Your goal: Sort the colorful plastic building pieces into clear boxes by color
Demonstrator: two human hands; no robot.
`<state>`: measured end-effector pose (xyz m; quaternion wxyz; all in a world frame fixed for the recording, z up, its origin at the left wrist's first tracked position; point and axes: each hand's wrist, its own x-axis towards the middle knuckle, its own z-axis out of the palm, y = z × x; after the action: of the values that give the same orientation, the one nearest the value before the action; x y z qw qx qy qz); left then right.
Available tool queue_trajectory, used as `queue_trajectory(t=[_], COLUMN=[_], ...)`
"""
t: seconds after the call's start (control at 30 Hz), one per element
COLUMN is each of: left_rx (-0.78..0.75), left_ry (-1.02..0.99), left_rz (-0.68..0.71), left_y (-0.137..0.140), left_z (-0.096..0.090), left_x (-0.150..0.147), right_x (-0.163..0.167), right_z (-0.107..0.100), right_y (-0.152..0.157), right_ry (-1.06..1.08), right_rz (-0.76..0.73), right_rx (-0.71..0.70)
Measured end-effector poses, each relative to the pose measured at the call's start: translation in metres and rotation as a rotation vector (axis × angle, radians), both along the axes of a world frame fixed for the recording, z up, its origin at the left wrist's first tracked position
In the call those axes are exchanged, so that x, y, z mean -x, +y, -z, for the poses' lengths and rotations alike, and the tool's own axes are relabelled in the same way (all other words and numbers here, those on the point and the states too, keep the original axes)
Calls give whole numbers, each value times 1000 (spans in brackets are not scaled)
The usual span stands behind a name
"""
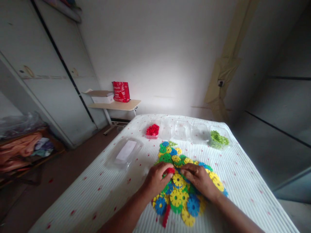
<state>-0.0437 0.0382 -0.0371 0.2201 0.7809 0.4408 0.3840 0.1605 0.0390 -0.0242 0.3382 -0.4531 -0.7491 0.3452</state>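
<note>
My left hand [157, 179] is closed round a small red plastic piece [170, 170], held between thumb and fingers. Just to its right, my right hand [200, 181] has its fingers bent together over the pile, and whatever they grip is hidden. Under both hands lies a heap of notched plastic building discs [178, 180] in yellow, blue and green, spread across the bed-like surface. A red notched strip [166, 216] lies at the heap's near edge, beside a blue disc [160, 205].
Beyond the heap stands a row of clear plastic compartments [181, 130]. Red pieces [153, 129] fill the left end, green pieces [219, 138] the right. A clear lid [126, 151] with a white label lies left. A side table [121, 105] holds a red bag [121, 92] and box [102, 96].
</note>
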Motion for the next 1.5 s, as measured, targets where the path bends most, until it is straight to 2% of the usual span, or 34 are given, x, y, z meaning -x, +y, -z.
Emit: queue_trajectory(t=[0.13,0.27,0.33,0.43,0.53,0.67,0.8,0.9,1.0,1.1,1.17,1.27,1.4,1.5], left_rx=[79,120,120,115,137,159,174,171,142,112,63,69,124,110], left_ry=[-137,-206,-228,-199,-153,-153,-140,-104,-68,-21,53,112,64,4], left_rz=[-166,-293,-336,-395,-545,-602,-634,-620,-569,-463,-350,-246,-189,-81], left_y=[16,45,65,103,147,196,213,202,175,138,110,66,15,-11], left_z=[-3,-8,-12,-21,-34,-47,-50,-48,-44,-34,-23,-4,13,18], left_x=[16,38,48,59,61,53,43,38,35,35,37,46,60,67], right_x=[-26,-61,-76,-91,-96,-96,-98,-99,-98,-97,-96,-95,-96,-97], right_z=[-2,2,8,19,29,37,41,41,40,37,36,37,40,42], right_y=[11,27,34,42,45,46,47,48,47,46,46,46,47,47], right_ry=[-106,-176,-183,-192,-231,-301,-323,-322,-320,-319,-320,-320,-350,-368], right_rz=[193,400,484,580,614,587,580,569,563,569,575,589,610,615], right_rx=[-146,-253,-272,-228,-173,-173,-204,-205,-192,-170,-155,-137,-135,-133])
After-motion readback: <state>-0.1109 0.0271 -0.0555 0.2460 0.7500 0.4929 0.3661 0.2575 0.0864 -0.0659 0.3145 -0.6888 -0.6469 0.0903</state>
